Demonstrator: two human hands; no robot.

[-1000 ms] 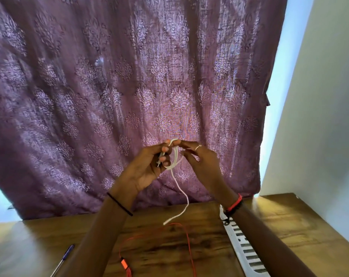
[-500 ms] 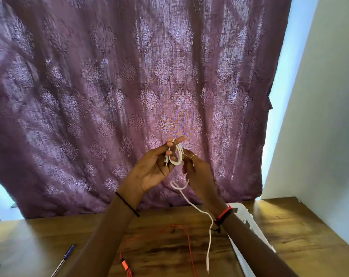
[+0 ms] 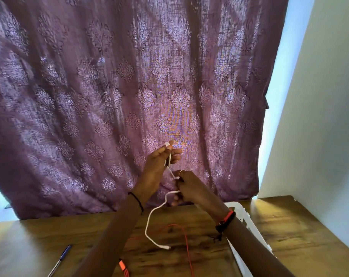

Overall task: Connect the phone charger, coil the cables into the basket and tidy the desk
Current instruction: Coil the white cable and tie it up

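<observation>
Both hands are up above the desk (image 3: pixel 289 232), left hand (image 3: pixel 159 162) and right hand (image 3: pixel 187 188) each pinching the white cable (image 3: pixel 149 222). Its loose end dangles over the desk, by the red cable (image 3: pixel 186 242).

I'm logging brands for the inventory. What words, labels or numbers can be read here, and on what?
None can be read. The white cable, red cable, pen, white basket and purple curtain show no legible text; the curtain bears only a floral pattern.
</observation>
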